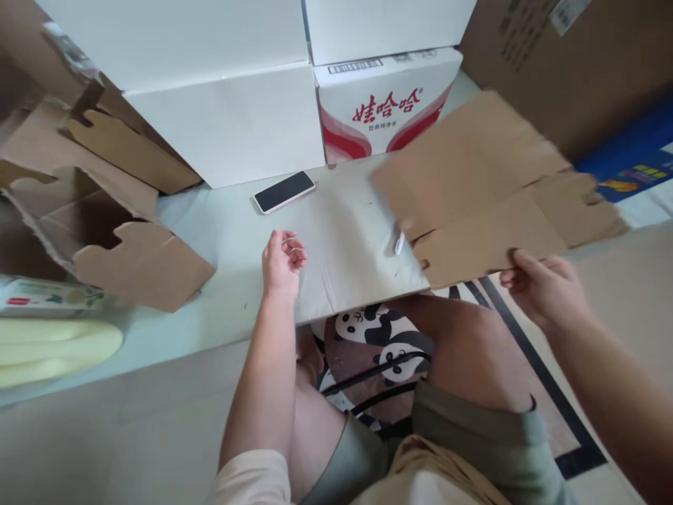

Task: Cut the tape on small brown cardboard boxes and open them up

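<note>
Flat cardboard blank over bench right edge, right hand pinching its near edge; left hand loosely curled, empty, near phone

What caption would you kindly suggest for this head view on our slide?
Right hand grips a flat cardboard blank by its edge; left hand rests curled on the table near a phone.
</note>
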Motion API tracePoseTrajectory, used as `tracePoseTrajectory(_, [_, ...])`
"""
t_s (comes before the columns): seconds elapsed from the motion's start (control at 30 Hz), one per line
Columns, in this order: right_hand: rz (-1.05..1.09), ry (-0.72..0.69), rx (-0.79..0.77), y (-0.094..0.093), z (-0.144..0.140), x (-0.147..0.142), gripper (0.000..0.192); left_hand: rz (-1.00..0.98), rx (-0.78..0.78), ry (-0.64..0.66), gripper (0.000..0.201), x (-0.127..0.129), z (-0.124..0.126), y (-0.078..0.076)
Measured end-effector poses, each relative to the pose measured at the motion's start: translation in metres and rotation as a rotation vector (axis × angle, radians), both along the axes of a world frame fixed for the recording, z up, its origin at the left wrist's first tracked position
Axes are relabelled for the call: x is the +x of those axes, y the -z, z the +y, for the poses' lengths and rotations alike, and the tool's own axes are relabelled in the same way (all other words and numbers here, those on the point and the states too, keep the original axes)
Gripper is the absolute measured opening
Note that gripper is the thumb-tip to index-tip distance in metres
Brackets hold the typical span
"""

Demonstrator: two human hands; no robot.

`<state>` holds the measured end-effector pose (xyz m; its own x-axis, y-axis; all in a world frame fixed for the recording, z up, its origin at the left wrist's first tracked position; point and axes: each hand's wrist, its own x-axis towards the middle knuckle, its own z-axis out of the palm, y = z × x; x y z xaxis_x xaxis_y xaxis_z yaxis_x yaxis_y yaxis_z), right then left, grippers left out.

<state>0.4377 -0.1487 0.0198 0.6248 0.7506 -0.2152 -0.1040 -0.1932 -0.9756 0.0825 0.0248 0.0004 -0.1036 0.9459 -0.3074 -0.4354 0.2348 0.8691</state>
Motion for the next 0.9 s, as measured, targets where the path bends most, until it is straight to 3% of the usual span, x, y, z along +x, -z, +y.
tracePoseTrajectory(0.07, [-0.136, 0.147, -0.031, -0.004, -0.009, 0.027, 0.036, 0.015, 0.008, -0.004, 0.045, 0.001, 0.000, 0.002])
tracePoseTrajectory(0.13, [-0.274, 0.234, -0.030, -0.012, 0.004, 0.052, 0.030, 0.040, 0.015, -0.014, 0.042, 0.001, 0.002, 0.006])
tracePoseTrajectory(0.27, [-0.359, 0.195, 0.029, -0.034, 0.093, 0.097, 0.024, 0.060, 0.033, -0.018, 0.038, 0.001, 0.006, 0.011])
tracePoseTrajectory(0.33, [-0.268, 0.115, -0.053, -0.039, 0.143, 0.112, 0.027, 0.049, 0.055, -0.025, 0.039, 0.000, 0.008, 0.011])
tracePoseTrajectory(0.4, [-0.217, 0.061, -0.125, -0.035, 0.177, 0.114, 0.029, 0.028, 0.071, -0.048, 0.039, -0.003, 0.008, 0.010])
tracePoseTrajectory(0.5, [-0.174, -0.069, -0.185, -0.014, 0.184, 0.092, 0.019, -0.008, 0.109, -0.065, 0.038, -0.009, 0.006, 0.007])
tracePoseTrajectory(0.67, [-0.168, -0.275, -0.272, 0.015, 0.138, 0.032, 0.011, -0.049, 0.182, -0.107, 0.037, -0.019, -0.002, 0.001])
tracePoseTrajectory(0.77, [-0.193, -0.389, -0.316, 0.011, 0.122, -0.001, 0.016, -0.042, 0.206, -0.137, 0.036, -0.024, -0.010, -0.003])
tracePoseTrajectory(0.9, [-0.300, -0.560, -0.313, -0.005, 0.128, -0.057, 0.024, 0.012, 0.297, -0.272, 0.038, -0.036, -0.022, -0.010])
